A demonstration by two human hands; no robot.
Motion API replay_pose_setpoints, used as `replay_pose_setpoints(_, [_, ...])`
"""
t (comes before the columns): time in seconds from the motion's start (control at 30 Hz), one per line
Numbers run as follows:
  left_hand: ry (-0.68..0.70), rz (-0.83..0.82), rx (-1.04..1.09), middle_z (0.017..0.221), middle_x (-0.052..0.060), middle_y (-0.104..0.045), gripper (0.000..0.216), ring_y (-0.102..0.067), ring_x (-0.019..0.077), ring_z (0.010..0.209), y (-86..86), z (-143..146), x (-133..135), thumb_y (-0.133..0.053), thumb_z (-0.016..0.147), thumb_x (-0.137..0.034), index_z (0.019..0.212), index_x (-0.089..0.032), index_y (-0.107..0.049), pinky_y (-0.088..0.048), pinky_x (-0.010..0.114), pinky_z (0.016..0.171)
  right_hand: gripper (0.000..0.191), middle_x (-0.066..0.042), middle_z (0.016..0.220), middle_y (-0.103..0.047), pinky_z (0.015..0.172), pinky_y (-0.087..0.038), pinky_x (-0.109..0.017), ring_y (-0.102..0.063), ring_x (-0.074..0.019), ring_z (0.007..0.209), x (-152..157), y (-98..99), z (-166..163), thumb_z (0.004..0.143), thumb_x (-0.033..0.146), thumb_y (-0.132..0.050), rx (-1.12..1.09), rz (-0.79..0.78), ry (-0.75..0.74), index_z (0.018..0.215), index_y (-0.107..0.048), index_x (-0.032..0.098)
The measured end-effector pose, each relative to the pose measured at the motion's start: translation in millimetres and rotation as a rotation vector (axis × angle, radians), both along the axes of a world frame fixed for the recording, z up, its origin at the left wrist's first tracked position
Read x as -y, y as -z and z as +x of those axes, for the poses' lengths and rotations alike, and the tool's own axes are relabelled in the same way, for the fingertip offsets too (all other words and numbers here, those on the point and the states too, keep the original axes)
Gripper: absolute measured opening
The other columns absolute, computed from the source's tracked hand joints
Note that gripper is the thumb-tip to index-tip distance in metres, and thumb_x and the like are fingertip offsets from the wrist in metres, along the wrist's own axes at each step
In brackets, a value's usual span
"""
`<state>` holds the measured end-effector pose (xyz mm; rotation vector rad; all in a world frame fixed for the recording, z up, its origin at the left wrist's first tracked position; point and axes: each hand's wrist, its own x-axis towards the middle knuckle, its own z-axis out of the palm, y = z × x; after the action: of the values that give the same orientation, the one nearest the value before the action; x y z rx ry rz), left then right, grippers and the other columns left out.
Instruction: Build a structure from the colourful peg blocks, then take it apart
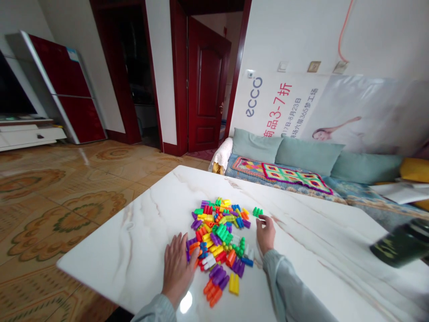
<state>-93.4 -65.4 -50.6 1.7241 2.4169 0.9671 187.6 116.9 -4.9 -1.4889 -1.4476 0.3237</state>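
A heap of colourful plastic building blocks, shaped like short joined tubes, lies on a white marble-patterned table (pixel 147 232). My left hand (pixel 177 270) rests flat at the heap's left side, fingers stretched out, its thumb beside an orange block (pixel 194 247). On the far right side, my right hand (pixel 266 235) has its fingers curled together at the near edge of a green block (pixel 258 212), which lies apart from the heap. Nearest me are a purple block (pixel 218 275), an orange block (pixel 212 291) and a yellow block (pixel 233 284).
A dark green bottle (pixel 402 243) is at the table's right. Behind the table stands a sofa with grey-green cushions (pixel 308 154) and a crocheted cover (pixel 295 174). Tiled floor (pixel 100 201) lies to the left, with a red fridge (pixel 63 85) and an ajar red door (pixel 209 85) beyond.
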Motion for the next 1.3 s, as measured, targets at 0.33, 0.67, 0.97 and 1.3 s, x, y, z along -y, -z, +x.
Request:
replay_pose_setpoints(0.33, [0.011,0.045,-0.034,0.151,0.017,-0.045,0.063,-0.032,0.0319,0.146,4.9,-1.6,-0.8,-0.042,0.095,-0.049,0.148,-0.013,-0.039,-0.021,0.053,0.121,0.031,-0.012,0.094,-0.07,0.078,-0.045,-0.037,-0.063,-0.0309,0.095,72.5,-42.5,-76.9,0.077,0.05,-0.073,0.634,-0.099,-0.302,0.089,-0.074,0.021])
replay_pose_setpoints(0.67, [0.005,0.032,-0.003,0.151,0.018,-0.046,0.061,-0.035,0.0316,0.144,3.4,-1.2,-2.8,-0.039,0.096,-0.048,0.146,-0.013,-0.042,-0.023,0.056,0.119,0.009,-0.005,0.086,-0.071,0.073,-0.047,-0.032,-0.067,-0.0237,0.085,85.8,-30.5,-86.6,0.077,0.028,-0.07,0.396,-0.083,-0.317,0.084,-0.067,0.022])
replay_pose_setpoints(0.97, [-0.006,0.001,-0.078,0.151,0.018,-0.046,0.061,-0.034,0.0317,0.145,7.4,-1.4,-2.9,-0.038,0.097,-0.046,0.146,-0.01,-0.041,-0.023,0.055,0.119,0.042,-0.009,0.085,-0.074,0.067,-0.05,-0.032,-0.067,-0.0227,0.075,45.5,-22.2,-7.9,0.075,0.058,-0.058,-0.091,0.029,-0.106,0.089,-0.067,0.019])
replay_pose_setpoints(1.3, [-0.006,0.08,-0.167,0.147,0.018,-0.05,0.06,-0.037,0.0321,0.142,13.8,-3.0,-3.1,-0.039,0.096,-0.046,0.145,-0.011,-0.042,-0.025,0.054,0.118,0.041,-0.013,0.076,-0.074,0.07,-0.049,-0.038,-0.068,-0.0284,0.072,-15.9,18.6,38.5,0.061,0.058,-0.058,-0.049,-0.042,0.064,0.07,-0.067,0.019])
